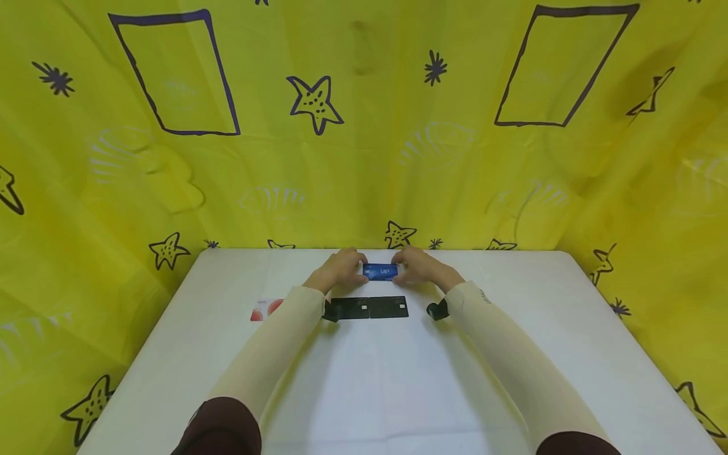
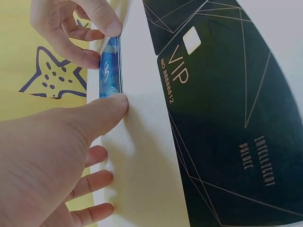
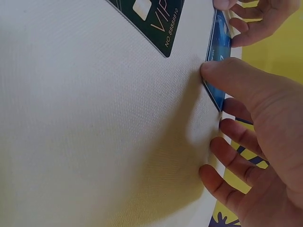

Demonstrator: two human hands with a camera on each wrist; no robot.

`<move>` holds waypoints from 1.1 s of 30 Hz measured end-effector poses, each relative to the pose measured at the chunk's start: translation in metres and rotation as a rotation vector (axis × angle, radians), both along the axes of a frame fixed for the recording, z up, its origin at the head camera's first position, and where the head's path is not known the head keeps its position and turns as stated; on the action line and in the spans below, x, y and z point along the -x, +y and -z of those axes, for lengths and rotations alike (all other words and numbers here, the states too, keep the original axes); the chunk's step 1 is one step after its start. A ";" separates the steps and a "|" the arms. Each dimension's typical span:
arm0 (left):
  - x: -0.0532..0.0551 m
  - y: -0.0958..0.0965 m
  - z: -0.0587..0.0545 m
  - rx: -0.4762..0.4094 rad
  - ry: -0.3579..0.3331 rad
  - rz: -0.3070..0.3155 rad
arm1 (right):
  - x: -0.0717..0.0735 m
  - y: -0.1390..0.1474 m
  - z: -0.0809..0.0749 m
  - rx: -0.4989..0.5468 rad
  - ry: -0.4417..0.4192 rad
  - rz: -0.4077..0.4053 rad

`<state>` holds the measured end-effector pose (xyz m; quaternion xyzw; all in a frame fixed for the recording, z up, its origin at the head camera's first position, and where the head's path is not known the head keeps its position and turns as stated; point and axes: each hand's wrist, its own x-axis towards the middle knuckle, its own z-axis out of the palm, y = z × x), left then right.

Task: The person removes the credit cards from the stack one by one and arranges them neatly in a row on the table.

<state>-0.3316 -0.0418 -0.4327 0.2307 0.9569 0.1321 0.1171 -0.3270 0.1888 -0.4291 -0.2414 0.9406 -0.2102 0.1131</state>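
A blue card marked VIP (image 1: 380,272) lies near the far edge of the white table, between both hands. My left hand (image 1: 342,268) pinches its left end, thumb on the near long edge and a finger on the far one. At the right end, my right hand (image 1: 419,266) grips it in the same way. Seen from the left wrist, the blue card (image 2: 109,71) shows a layered edge, but how many cards it holds I cannot tell. Closer to me lie two black VIP cards (image 1: 389,307), end to end; my left wrist camera partly covers the left one.
A white card with red circles (image 1: 258,309) lies left of the black cards, partly behind the left sleeve (image 1: 284,341). The white table (image 1: 392,392) ends at a yellow curtain (image 1: 364,189) with star drawings, which also runs along both sides.
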 end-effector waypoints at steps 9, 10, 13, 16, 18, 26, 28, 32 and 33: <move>0.001 0.001 -0.001 0.005 0.016 0.011 | -0.002 0.000 -0.003 0.006 0.003 0.009; 0.002 0.001 -0.001 0.005 0.016 0.010 | -0.002 0.000 -0.003 0.008 0.005 0.008; 0.002 0.002 -0.001 0.004 0.017 0.008 | -0.002 0.000 -0.003 0.013 0.006 0.007; 0.002 0.002 -0.001 0.006 0.021 0.008 | -0.001 0.000 -0.001 0.017 0.009 0.004; 0.002 0.002 -0.001 0.005 0.020 0.007 | -0.001 0.001 0.000 0.018 0.005 0.008; -0.002 0.004 -0.002 0.018 0.044 0.019 | -0.001 0.002 0.003 -0.009 0.016 0.019; -0.002 0.005 -0.003 0.024 0.054 0.019 | 0.000 0.002 0.003 -0.015 0.027 0.018; -0.002 0.004 -0.002 0.022 0.052 0.007 | -0.001 0.001 0.003 -0.020 0.042 0.011; -0.002 0.004 -0.002 0.020 0.051 0.004 | -0.001 0.001 0.002 -0.020 0.043 0.011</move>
